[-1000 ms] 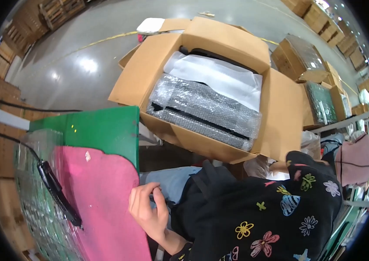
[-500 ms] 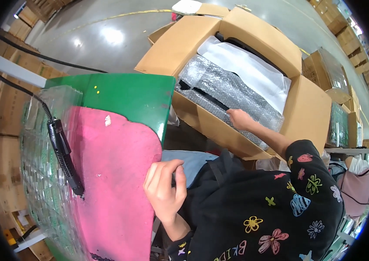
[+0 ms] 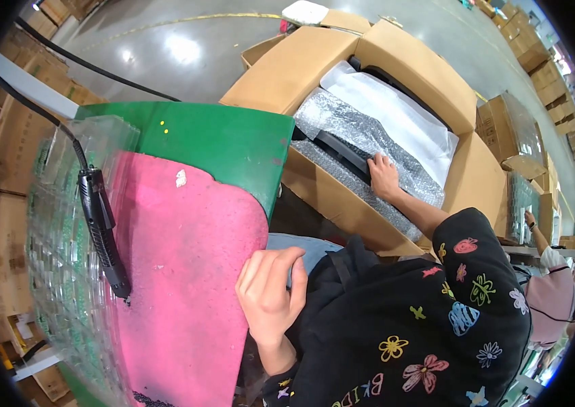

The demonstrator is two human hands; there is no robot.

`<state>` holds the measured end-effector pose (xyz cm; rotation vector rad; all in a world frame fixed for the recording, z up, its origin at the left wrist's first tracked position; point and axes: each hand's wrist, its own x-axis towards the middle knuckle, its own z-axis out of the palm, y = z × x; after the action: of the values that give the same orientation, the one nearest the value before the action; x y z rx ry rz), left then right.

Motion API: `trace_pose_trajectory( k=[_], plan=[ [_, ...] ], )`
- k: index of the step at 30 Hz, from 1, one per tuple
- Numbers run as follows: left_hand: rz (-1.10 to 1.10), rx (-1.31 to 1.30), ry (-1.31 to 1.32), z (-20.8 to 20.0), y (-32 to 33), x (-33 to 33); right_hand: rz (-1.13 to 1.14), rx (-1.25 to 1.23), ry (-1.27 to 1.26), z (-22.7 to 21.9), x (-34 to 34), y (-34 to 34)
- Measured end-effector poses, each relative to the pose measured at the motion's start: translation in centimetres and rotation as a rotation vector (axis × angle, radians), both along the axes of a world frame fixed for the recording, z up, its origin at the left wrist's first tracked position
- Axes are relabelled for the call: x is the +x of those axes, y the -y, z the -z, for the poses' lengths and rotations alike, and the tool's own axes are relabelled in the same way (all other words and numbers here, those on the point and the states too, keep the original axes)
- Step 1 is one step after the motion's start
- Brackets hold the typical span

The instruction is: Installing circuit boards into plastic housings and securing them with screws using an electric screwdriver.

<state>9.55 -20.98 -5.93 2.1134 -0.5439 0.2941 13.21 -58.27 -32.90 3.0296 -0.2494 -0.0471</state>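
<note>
My right hand [image 3: 384,178] reaches into an open cardboard box [image 3: 328,200], its fingers bent over the near edge of a long black plastic part [image 3: 343,152]. Clear bubble wrap [image 3: 362,129] lies on both sides of this part, and the hand covers its right end. A white foam sheet [image 3: 396,102] rests farther back in the box, with another dark piece [image 3: 406,91] behind it. My left hand [image 3: 270,292] sits at the right edge of a pink mat [image 3: 189,271], its fingers curled in and nothing visible in them.
A black electric screwdriver [image 3: 101,230] hangs on a cable at the left of the green table [image 3: 199,125], before stacked clear plastic trays [image 3: 70,271]. More cartons [image 3: 508,125] stand at the right. Another person's arm [image 3: 537,234] shows at the far right.
The black part shows much more between the layers of bubble wrap. My right hand has shifted onto it, its fingers now bent over. My left hand keeps its pose; the view has moved slightly.
</note>
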Motion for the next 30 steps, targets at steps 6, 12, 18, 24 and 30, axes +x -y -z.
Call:
trace_pose_trajectory(
  k=[6,12,18,24,30],
  plan=[
    [0.016,-0.002,0.08,0.1,-0.2,0.4,0.231,0.393,0.142,-9.7,-1.5,0.6],
    [-0.008,0.015,0.144,0.0,-0.3,0.0,-0.007,0.486,0.524,-20.8,-2.1,3.9],
    [0.104,-0.543,0.114,1.2,-3.4,-4.4,-0.327,0.002,0.824,-26.3,0.6,8.5],
    [0.023,-0.649,0.06,-1.5,-9.2,-13.3,-0.668,0.066,0.914,-34.2,12.3,11.6],
    [-0.408,0.062,0.05,-9.0,-13.5,-12.5,-1.357,0.247,0.449,-37.3,14.4,-19.1]
  ],
)
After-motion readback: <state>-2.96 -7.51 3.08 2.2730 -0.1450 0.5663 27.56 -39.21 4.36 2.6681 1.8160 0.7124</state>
